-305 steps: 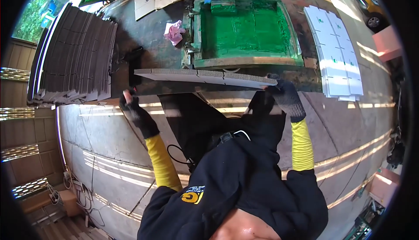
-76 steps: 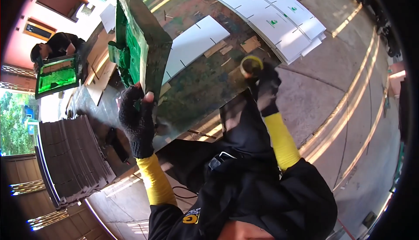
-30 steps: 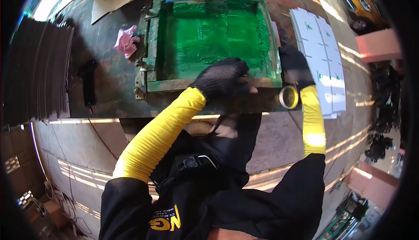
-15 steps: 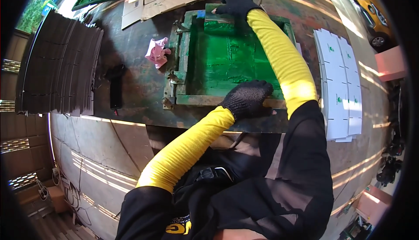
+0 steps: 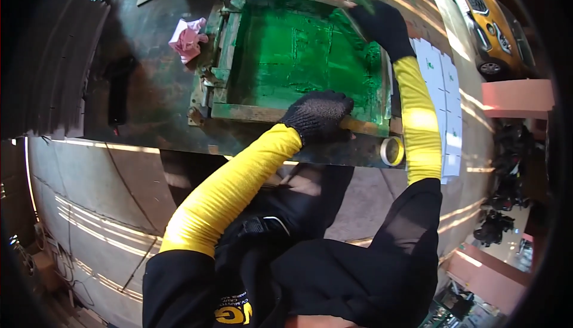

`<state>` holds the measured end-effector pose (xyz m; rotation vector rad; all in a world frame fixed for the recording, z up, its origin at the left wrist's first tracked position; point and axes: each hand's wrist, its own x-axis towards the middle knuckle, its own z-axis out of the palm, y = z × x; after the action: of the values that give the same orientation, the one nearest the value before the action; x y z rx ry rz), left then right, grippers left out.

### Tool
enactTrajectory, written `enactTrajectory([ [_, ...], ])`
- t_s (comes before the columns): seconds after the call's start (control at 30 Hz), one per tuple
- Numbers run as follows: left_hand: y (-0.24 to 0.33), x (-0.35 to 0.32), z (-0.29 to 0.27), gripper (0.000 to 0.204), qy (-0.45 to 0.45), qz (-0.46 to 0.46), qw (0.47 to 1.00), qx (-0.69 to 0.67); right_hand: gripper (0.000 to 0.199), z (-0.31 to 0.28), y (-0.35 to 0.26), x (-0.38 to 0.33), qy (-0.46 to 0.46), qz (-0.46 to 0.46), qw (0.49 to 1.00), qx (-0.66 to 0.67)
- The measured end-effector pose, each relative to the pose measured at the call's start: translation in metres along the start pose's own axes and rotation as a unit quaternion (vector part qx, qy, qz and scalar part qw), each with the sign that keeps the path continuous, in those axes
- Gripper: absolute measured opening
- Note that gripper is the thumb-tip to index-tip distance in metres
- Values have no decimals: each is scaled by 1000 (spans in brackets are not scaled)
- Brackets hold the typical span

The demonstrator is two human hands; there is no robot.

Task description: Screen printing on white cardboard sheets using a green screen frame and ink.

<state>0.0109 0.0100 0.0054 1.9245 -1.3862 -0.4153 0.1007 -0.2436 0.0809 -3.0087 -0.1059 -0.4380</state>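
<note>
A wooden screen-printing frame (image 5: 250, 112) with a green, ink-smeared mesh (image 5: 286, 48) lies on the dark worktable, hinged along its left side. My left hand (image 5: 319, 115), in a black knit glove, is closed over the frame's near rail, right of its middle. At the far right corner my gloved right hand (image 5: 385, 27) grips a squeegee (image 5: 357, 22), seen nearly edge-on and tilted above the mesh. The squeegee's lower edge is partly lost against the green ink, so I cannot tell whether it touches.
A crumpled pink cloth (image 5: 188, 40) and a black tool (image 5: 117, 92) lie left of the frame. Dark stacked sheets (image 5: 51, 65) stand at far left, printed white sheets (image 5: 449, 107) at right. A tape roll (image 5: 392, 151) sits by the near edge. A yellow car (image 5: 486, 24) stands beyond.
The squeegee has gone from the frame's far middle to its far right corner in my right hand, and turned. My left hand stays on the near rail. The whole view has shifted.
</note>
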Motion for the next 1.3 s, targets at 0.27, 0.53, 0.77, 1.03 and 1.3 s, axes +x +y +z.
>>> enactTrajectory([
  [0.27,-2,0,8,54,20,11,1000,6,57,37,2,-45,70,114,976,-173],
  [0.53,-5,5,10,55,23,21,999,9,42,36,-49,-85,25,-21,983,-182],
  [0.77,-2,-2,9,54,17,11,1000,7,48,5,6,-52,21,83,996,36],
  [1.03,-3,-5,8,52,23,9,1000,18,55,47,-12,-30,88,69,990,-81],
  [1.3,3,3,4,52,12,16,1000,17,57,31,7,-27,72,31,978,-193],
])
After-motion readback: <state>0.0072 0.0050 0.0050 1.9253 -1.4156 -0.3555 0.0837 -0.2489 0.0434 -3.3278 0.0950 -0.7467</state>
